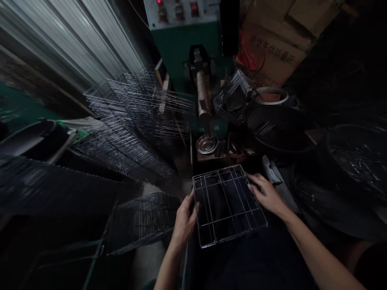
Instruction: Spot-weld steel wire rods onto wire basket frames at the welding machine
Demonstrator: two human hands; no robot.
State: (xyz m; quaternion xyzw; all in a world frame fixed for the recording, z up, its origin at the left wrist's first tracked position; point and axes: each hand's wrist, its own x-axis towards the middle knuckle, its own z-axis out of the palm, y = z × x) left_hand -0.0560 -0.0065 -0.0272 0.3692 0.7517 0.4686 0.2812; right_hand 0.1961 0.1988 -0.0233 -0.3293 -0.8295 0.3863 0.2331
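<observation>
Low in the middle of the frame a person holds a square wire grid point(228, 203) flat over their lap, tipped a little so its far edge points toward the green machine point(193, 52) at top centre. The left hand point(185, 219) is clamped on the grid's left edge, fingers curled round the frame wire; the right hand point(267, 195) lies on the right edge near the far corner, fingers closed over the wire there. The grid sits just short of the machine's work spot, where a brown cylindrical head point(204, 94) hangs above a small round metal dish point(206, 144); nothing of the grid is under that head yet, so I judge this piece is in hand but not yet worked on. To the left of centre a tall fanned heap of similar wire grids point(133, 125) leans against the machine, and a lower stack of grids point(142, 221) lies beside the left forearm; I cannot tell which pile is finished and which is waiting. On the right, dark round tubs point(356, 161) hold tangled wire pieces, and cardboard boxes point(278, 36) fill the upper right. Judging by the piles, plenty has been handled or remains.
</observation>
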